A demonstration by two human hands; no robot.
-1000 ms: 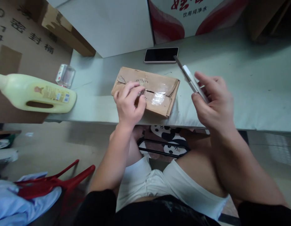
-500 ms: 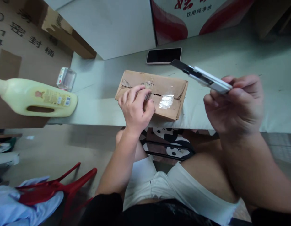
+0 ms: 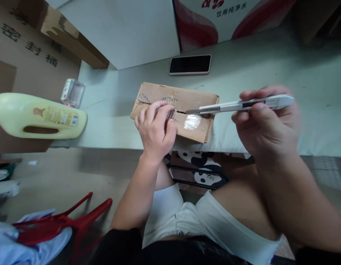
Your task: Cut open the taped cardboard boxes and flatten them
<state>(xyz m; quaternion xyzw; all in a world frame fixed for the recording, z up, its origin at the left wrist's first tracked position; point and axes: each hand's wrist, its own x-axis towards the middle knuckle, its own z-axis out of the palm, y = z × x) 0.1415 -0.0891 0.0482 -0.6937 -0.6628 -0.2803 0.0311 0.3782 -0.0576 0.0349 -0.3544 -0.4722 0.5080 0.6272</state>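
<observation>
A small brown cardboard box lies on the pale table cover, with shiny clear tape across its top seam. My left hand bears down on the left part of the box, its fingers curled over the top and steadying it. Pinched in my right hand is a white utility knife with its blade out, pointing left. The blade tip is at the dark slit in the seam, just above the tape; whether it is inside the slit I cannot tell.
Behind the box lies a phone. A yellow jug-like bottle and a small clear container are at the left. Large cartons line the back, one with red print. A red chair with clothes stands lower left.
My right hand has turned the utility knife and brought its blade down from above the table onto the box's seam. My left hand stays on the box.
</observation>
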